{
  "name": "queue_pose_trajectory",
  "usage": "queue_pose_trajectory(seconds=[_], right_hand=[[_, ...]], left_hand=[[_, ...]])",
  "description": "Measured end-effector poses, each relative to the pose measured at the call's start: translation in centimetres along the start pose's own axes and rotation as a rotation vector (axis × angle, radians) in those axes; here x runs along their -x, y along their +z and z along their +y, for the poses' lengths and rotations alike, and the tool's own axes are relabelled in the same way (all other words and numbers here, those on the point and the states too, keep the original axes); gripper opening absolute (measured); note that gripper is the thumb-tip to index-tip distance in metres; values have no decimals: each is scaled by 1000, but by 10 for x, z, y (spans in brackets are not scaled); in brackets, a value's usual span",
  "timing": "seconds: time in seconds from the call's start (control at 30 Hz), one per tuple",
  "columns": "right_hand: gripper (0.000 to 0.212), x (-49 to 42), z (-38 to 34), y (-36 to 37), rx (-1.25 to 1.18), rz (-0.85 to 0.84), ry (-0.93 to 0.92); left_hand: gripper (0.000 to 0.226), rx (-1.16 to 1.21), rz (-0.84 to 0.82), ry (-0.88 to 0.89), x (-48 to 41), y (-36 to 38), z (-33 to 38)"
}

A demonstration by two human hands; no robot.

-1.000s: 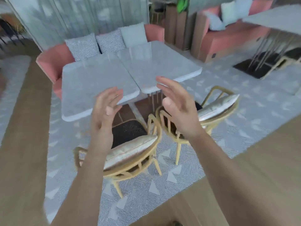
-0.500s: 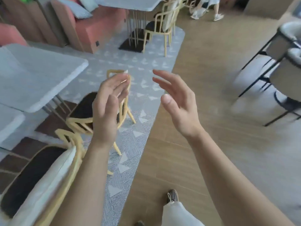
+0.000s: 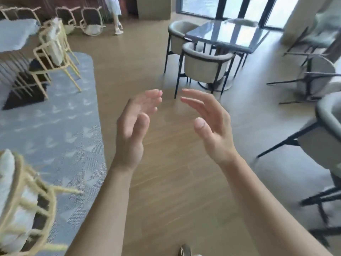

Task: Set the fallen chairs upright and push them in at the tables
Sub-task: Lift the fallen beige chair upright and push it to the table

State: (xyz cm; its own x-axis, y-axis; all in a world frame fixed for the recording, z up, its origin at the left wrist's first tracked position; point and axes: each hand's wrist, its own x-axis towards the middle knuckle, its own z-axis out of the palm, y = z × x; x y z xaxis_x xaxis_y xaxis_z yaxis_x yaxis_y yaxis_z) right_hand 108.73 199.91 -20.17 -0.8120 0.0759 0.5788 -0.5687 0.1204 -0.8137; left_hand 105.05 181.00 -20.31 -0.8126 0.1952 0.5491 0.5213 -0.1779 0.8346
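My left hand [image 3: 134,126] and my right hand [image 3: 212,124] are raised in front of me over the wooden floor, palms facing each other, fingers apart, holding nothing. A grey upholstered chair [image 3: 317,78] with black legs lies tipped on its side at the right. A yellow-framed chair [image 3: 92,24] lies fallen at the far back left. Two grey tub chairs [image 3: 204,65] stand upright at a glass table [image 3: 228,34]. A yellow chair [image 3: 53,52] stands at a grey table [image 3: 13,36] on the left.
A grey patterned rug [image 3: 55,126] covers the floor at the left. Another yellow chair [image 3: 22,200] is at the bottom left corner, a grey chair [image 3: 324,137] at the right edge. A person's legs [image 3: 115,15] are at the back. My shoe [image 3: 185,250] shows below.
The view has swung right, away from the two yellow chairs at the grey table, toward the wooden floor and the grey chairs. Both hands stay raised and empty.
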Motion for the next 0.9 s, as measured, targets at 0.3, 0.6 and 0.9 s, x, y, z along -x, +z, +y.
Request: queue_pose_trajectory(seconds=[0.3, 0.6, 0.9], right_hand=[[77, -22, 29, -92, 138, 212, 45], [64, -81, 73, -128, 300, 409, 59], [83, -125, 95, -170, 459, 687, 106]], left_hand=[[58, 121, -156, -5, -78, 77, -47], [57, 249, -311, -34, -170, 111, -114], [58, 420, -598, -31, -272, 179, -177]])
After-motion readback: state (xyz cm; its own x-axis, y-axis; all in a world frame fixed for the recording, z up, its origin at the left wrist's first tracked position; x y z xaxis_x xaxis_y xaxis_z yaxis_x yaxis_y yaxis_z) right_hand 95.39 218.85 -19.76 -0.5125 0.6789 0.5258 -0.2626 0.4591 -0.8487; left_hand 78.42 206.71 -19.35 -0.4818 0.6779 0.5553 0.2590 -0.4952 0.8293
